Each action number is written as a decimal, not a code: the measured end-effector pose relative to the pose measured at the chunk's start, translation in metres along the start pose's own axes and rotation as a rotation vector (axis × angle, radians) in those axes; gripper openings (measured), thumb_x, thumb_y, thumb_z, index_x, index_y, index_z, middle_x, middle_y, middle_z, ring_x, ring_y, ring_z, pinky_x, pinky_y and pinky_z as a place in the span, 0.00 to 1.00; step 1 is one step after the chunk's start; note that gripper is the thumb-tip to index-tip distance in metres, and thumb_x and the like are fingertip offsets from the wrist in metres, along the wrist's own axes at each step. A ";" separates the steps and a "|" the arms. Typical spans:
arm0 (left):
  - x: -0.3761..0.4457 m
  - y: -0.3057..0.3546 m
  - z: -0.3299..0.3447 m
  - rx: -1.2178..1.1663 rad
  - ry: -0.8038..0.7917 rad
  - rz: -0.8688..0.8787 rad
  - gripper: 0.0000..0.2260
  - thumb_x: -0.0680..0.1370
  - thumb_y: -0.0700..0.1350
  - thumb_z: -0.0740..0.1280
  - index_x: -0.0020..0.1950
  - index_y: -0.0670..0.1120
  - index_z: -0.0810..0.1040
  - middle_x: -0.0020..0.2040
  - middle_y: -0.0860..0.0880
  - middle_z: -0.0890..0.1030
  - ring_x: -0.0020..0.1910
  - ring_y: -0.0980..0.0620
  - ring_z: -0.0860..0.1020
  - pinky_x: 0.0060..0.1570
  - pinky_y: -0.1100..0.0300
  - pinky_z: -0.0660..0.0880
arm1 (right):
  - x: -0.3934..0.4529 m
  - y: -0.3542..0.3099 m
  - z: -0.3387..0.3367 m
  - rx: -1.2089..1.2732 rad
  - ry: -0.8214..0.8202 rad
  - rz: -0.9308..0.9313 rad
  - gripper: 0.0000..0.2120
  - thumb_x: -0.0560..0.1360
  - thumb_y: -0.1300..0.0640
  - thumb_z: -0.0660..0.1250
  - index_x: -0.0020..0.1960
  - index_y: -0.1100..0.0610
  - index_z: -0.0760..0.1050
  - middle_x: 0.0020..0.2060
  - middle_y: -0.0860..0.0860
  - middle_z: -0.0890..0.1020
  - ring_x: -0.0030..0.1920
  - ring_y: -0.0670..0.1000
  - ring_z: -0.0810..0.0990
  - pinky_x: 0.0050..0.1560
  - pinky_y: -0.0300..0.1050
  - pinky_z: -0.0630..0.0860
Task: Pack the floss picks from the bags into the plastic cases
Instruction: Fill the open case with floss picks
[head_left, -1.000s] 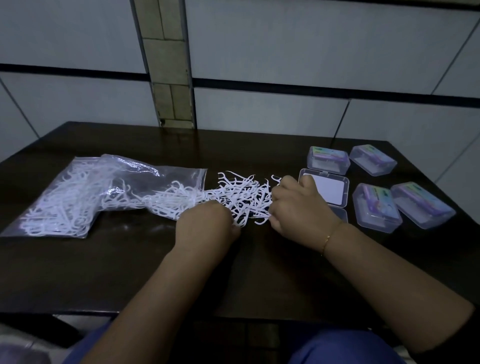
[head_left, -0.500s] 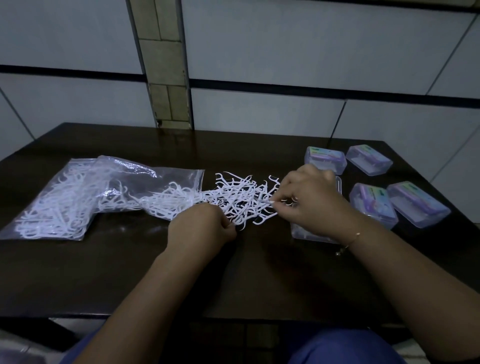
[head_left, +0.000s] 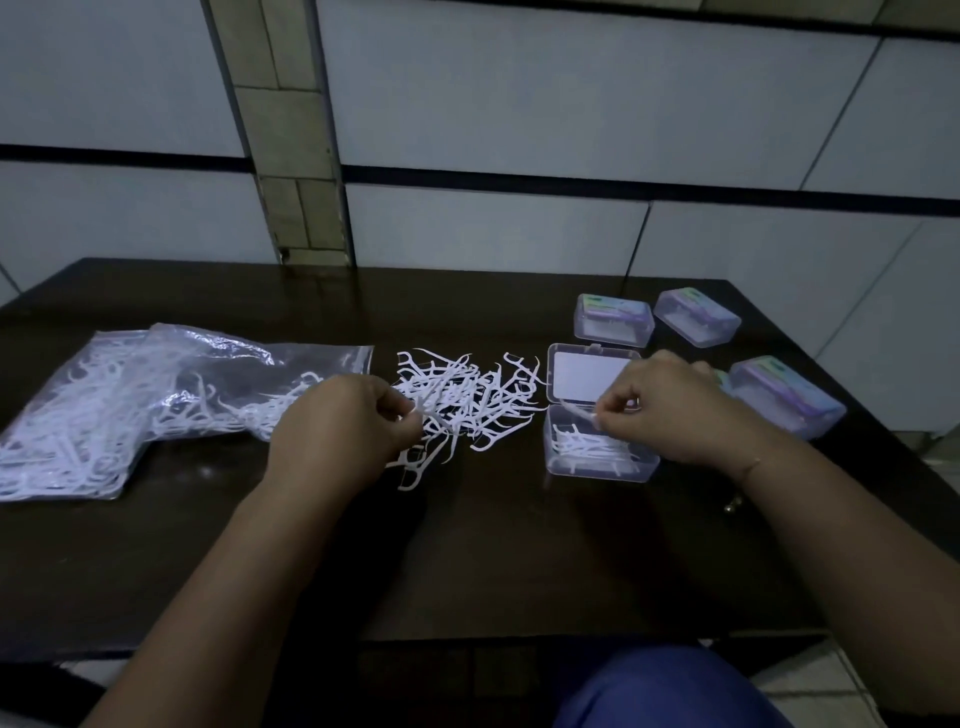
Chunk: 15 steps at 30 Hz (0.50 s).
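A loose pile of white floss picks (head_left: 467, 400) lies at the middle of the dark table. My left hand (head_left: 343, 431) sits at the pile's left edge and pinches a floss pick between thumb and fingers. An open clear plastic case (head_left: 597, 452) with several picks inside stands right of the pile, its lid (head_left: 589, 376) raised behind it. My right hand (head_left: 675, 410) hovers over that case and pinches a floss pick above its opening. A clear bag (head_left: 130, 400) full of picks lies at the left, mouth towards the pile.
Closed, filled plastic cases stand at the back right: two in the far row (head_left: 613, 319) (head_left: 696, 317) and one nearer (head_left: 784, 395), partly behind my right hand. The dark table (head_left: 493, 561) ends near my blue-clad lap. A tiled wall rises behind.
My right hand moved right from the pile to above the open case, carrying a pick. The case and its lid, covered before, now show. My left hand stayed at the pile.
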<state>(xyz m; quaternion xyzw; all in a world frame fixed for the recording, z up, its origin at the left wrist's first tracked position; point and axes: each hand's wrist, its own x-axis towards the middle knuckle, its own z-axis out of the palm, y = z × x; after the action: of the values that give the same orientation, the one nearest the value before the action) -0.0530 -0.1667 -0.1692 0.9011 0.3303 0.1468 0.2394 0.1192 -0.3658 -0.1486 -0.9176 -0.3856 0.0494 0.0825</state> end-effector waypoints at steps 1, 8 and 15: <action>0.000 0.003 -0.001 -0.008 0.004 0.014 0.08 0.73 0.55 0.70 0.36 0.56 0.75 0.33 0.58 0.78 0.32 0.61 0.75 0.33 0.61 0.69 | -0.001 -0.001 0.004 -0.055 -0.004 0.005 0.08 0.76 0.47 0.64 0.48 0.46 0.82 0.47 0.43 0.78 0.56 0.48 0.69 0.61 0.51 0.65; 0.007 0.050 0.005 -0.106 -0.074 0.184 0.11 0.73 0.54 0.71 0.33 0.54 0.75 0.37 0.54 0.82 0.25 0.58 0.74 0.29 0.64 0.70 | -0.005 0.000 0.004 -0.153 -0.018 0.030 0.11 0.76 0.44 0.64 0.54 0.43 0.81 0.51 0.43 0.77 0.59 0.50 0.66 0.58 0.51 0.63; 0.023 0.115 0.039 -0.091 -0.310 0.347 0.05 0.73 0.49 0.71 0.37 0.54 0.81 0.38 0.56 0.81 0.38 0.58 0.77 0.39 0.60 0.73 | -0.022 0.029 -0.015 0.018 0.080 0.151 0.12 0.75 0.45 0.65 0.57 0.45 0.79 0.52 0.45 0.77 0.60 0.52 0.69 0.62 0.57 0.68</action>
<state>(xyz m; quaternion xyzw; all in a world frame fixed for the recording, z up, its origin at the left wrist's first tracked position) 0.0407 -0.2415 -0.1390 0.9445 0.1230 0.0603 0.2987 0.1267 -0.4035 -0.1389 -0.9446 -0.3113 0.0224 0.1019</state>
